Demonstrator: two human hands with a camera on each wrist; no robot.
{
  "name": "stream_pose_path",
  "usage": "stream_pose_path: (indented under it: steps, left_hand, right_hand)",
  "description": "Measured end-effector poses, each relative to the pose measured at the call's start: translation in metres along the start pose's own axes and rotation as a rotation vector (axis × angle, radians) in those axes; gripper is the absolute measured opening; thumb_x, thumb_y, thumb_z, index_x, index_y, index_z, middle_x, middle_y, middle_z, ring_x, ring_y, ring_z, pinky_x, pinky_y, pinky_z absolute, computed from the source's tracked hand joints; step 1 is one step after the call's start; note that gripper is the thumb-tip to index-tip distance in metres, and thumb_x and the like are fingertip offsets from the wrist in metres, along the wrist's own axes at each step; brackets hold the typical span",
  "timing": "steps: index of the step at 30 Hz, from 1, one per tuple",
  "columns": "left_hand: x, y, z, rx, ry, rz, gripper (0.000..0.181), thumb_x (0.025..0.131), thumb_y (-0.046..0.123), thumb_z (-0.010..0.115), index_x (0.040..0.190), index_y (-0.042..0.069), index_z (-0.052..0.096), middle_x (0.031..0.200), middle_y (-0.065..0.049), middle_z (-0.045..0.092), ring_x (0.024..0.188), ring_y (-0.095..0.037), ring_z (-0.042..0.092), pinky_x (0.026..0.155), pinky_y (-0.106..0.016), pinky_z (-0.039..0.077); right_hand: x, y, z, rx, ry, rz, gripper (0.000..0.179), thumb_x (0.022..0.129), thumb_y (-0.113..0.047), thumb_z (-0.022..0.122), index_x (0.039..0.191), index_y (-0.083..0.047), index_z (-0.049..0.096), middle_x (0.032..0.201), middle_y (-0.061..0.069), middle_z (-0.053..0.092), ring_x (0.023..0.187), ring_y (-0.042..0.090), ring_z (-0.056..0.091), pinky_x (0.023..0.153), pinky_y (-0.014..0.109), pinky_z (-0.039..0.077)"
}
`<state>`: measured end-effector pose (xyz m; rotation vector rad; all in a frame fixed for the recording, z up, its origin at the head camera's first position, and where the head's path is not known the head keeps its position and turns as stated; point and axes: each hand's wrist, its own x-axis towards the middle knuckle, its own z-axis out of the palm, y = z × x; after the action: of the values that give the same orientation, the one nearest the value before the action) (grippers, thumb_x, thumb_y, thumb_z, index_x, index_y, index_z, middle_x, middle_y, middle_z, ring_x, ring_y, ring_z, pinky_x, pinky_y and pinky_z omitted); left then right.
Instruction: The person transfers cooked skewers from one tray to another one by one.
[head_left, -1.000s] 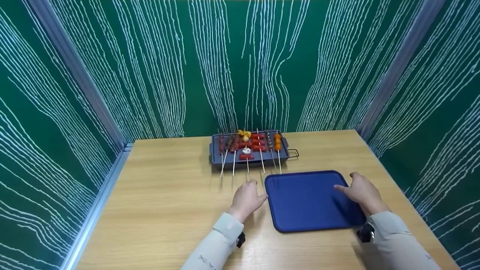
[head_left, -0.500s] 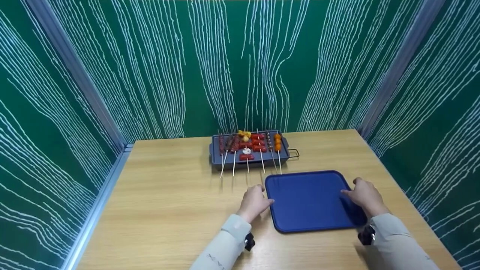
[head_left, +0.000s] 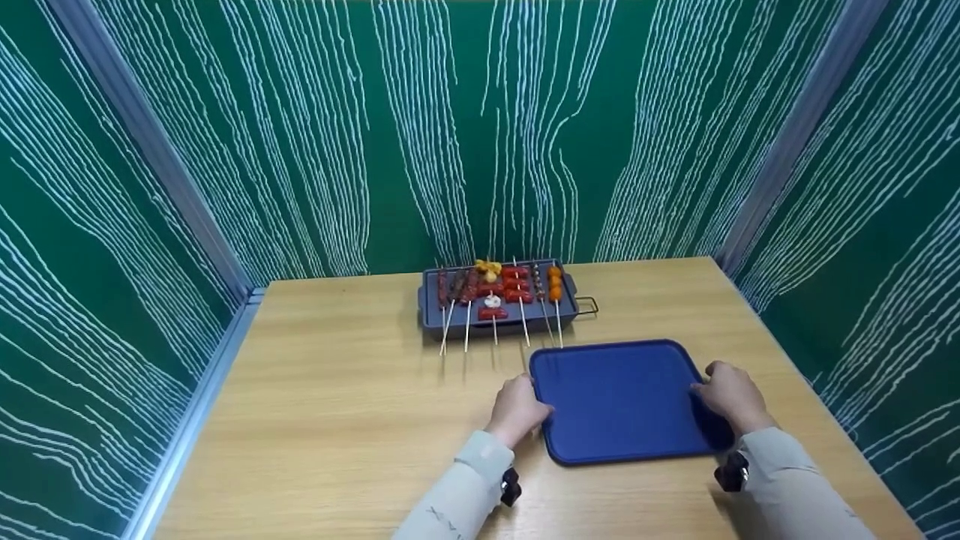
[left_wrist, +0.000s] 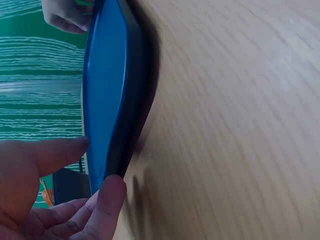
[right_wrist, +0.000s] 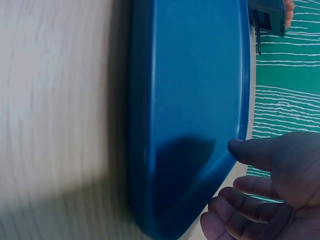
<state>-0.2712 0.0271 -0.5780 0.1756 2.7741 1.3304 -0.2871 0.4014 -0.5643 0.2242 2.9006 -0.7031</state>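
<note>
A blue rectangular tray point(head_left: 619, 401) lies flat on the wooden table between the two hands. My left hand point(head_left: 517, 411) is at its left edge. In the left wrist view, the left fingertips point(left_wrist: 111, 192) meet the outer side of the rim, while the thumb point(left_wrist: 65, 152) reaches over the inside, apart from them. On the opposite edge is my right hand point(head_left: 733, 395). Its thumb point(right_wrist: 250, 151) extends over the rim in the right wrist view; the fingers point(right_wrist: 235, 212) are slightly bent outside the tray, with a gap visible. Whether either thumb touches the tray, I cannot tell.
Behind the tray stands a dark grill point(head_left: 435, 319) with several food skewers point(head_left: 517, 285), their sticks projecting over its front. A wire handle point(head_left: 587, 306) juts from its right. Green walls point(head_left: 480, 135) with white lines enclose the wooden table point(head_left: 322, 397) at the back and sides.
My left hand has moved right and toward me to the tray's left edge. The right hand has shifted slightly right and down onto the right edge. The tray stays put.
</note>
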Motion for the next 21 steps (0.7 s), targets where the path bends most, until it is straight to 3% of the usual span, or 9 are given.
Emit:
stream_pose_path:
  steps: [5, 12, 16, 21]
  left_hand:
    - [0.011, -0.014, 0.012, -0.001, 0.005, 0.023, 0.023, 0.077, 0.006, 0.081, 0.097, 0.0, 0.07, 0.076, -0.005, 0.069, 0.062, -0.019, 0.061, 0.06, -0.03, 0.057]
    - [0.041, -0.053, 0.049, 0.07, 0.037, 0.039, 0.015, 0.071, 0.006, 0.074, 0.084, 0.01, 0.068, 0.074, 0.001, 0.066, 0.061, -0.016, 0.056, 0.052, -0.029, 0.05]
    - [0.046, -0.056, 0.057, 0.108, 0.05, 0.031, 0.014, 0.072, 0.004, 0.073, 0.083, 0.011, 0.068, 0.075, 0.001, 0.066, 0.063, -0.015, 0.055, 0.051, -0.032, 0.048]
    - [0.044, -0.049, 0.055, 0.091, 0.052, -0.014, 0.012, 0.077, 0.002, 0.072, 0.087, 0.008, 0.071, 0.078, -0.002, 0.071, 0.065, -0.015, 0.058, 0.053, -0.032, 0.052]
  right_hand:
    - [0.001, 0.0, 0.0, -0.041, 0.033, -0.032, 0.046, 0.102, -0.013, 0.065, 0.128, 0.024, 0.057, 0.128, 0.047, 0.061, 0.116, 0.062, 0.064, 0.099, 0.07, 0.056]
    - [0.003, 0.001, 0.002, 0.001, 0.014, 0.001, 0.04, 0.102, -0.005, 0.057, 0.129, 0.024, 0.058, 0.13, 0.048, 0.06, 0.119, 0.063, 0.062, 0.102, 0.071, 0.056]
    - [0.004, 0.003, 0.003, 0.021, 0.0, 0.011, 0.036, 0.099, -0.001, 0.056, 0.125, 0.023, 0.061, 0.126, 0.046, 0.062, 0.115, 0.06, 0.064, 0.098, 0.068, 0.058]
    - [0.005, 0.003, 0.004, 0.02, 0.0, 0.01, 0.034, 0.096, 0.002, 0.054, 0.123, 0.022, 0.062, 0.122, 0.045, 0.064, 0.111, 0.058, 0.066, 0.096, 0.066, 0.06]
